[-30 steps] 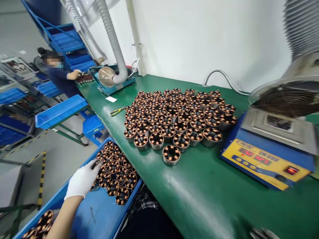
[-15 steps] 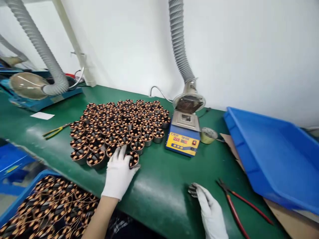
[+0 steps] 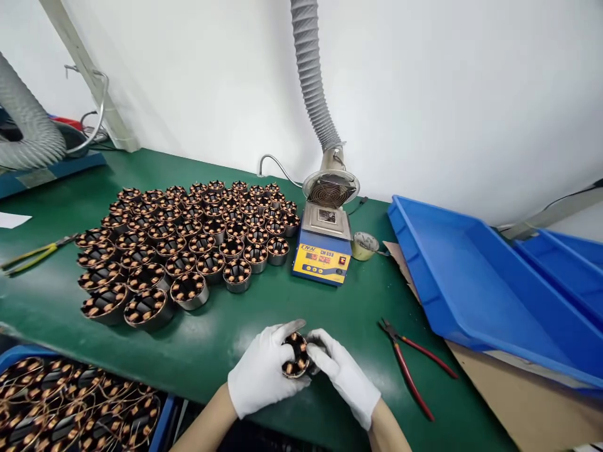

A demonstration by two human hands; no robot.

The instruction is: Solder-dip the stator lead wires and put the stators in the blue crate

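Observation:
A motor stator [image 3: 296, 356], a short metal ring with copper coils inside, is held between my hands near the bench's front edge. My left hand [image 3: 264, 371], in a white glove with darkened fingertips, wraps its left side, the thumb over the rim. From the right, the fingers of my right hand [image 3: 346, 378], gloved alike, are closed against the same ring; some fingertips are hidden. Many similar stators [image 3: 188, 242] stand packed together on the green bench [image 3: 226, 351] to the left, coils facing up.
A solder pot [image 3: 321, 254] with lit digits stands beneath a fume hose [image 3: 313, 75], beside a small cup [image 3: 364, 246]. Red-handled pliers [image 3: 409, 364] lie right of my hands. A blue tray [image 3: 471, 276] rests on cardboard; yellow-handled pliers [image 3: 38, 254] lie left. A bin [image 3: 168, 417] holds more stators.
My left hand has brought a stator from the group's front edge rightward to the bench's front. My right hand has moved left and closed on it too. The view has turned right.

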